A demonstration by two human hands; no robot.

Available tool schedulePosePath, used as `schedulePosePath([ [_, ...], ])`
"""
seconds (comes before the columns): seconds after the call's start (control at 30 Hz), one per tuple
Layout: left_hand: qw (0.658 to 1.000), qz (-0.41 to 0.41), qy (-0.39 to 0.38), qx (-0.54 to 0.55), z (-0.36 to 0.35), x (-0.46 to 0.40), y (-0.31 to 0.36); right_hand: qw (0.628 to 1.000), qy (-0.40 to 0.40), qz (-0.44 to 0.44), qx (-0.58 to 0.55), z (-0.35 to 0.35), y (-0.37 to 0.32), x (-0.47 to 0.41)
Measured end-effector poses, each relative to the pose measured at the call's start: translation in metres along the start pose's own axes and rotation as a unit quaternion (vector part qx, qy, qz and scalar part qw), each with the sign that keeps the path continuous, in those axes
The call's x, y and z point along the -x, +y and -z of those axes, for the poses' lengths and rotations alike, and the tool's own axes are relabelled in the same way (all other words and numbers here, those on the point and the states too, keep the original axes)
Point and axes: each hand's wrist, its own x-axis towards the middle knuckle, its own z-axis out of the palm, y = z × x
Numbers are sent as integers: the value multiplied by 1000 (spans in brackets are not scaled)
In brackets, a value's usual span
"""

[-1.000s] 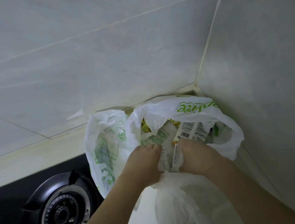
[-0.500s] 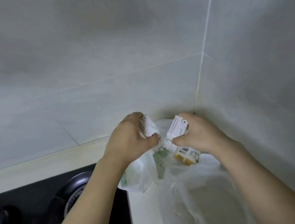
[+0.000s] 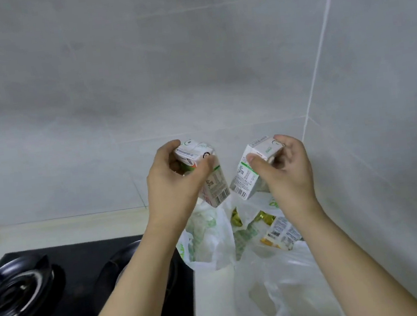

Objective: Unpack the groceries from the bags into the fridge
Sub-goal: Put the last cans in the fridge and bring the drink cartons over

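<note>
My left hand (image 3: 171, 185) grips a small white drink carton (image 3: 211, 181) with a barcode, held up above the bags. My right hand (image 3: 285, 172) grips a second white carton (image 3: 248, 176) with a green stripe, beside the first and slightly apart from it. Below them a white plastic bag with green print (image 3: 206, 238) sits open on the counter in the wall corner. Inside it lie another small carton (image 3: 281, 232) and some yellow-gold packets (image 3: 237, 219). A clear plastic bag (image 3: 276, 287) lies in front of it.
A black gas hob (image 3: 74, 290) with two burners fills the lower left, its nearer burner (image 3: 17, 291) at the left edge. Grey tiled walls (image 3: 193, 81) meet in a corner on the right. A pale counter strip (image 3: 54, 231) runs behind the hob.
Both hands have lifted one carton each out of the white bag and raised them apart. The view has tilted up and more of the hob shows.
</note>
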Motion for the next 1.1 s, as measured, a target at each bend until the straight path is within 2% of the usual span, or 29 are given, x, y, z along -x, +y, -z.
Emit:
schedulePosePath([
  [0.43,985,13,137,-105,80,46,-1,983,-184,3,-19,-73,3,39],
  [0.73,954,36,251,-163,181,101,6,942,-332,14,-50,-151,-21,117],
  [1.1,909,37,351,-220,303,189,30,891,-447,26,-74,-223,-66,235],
])
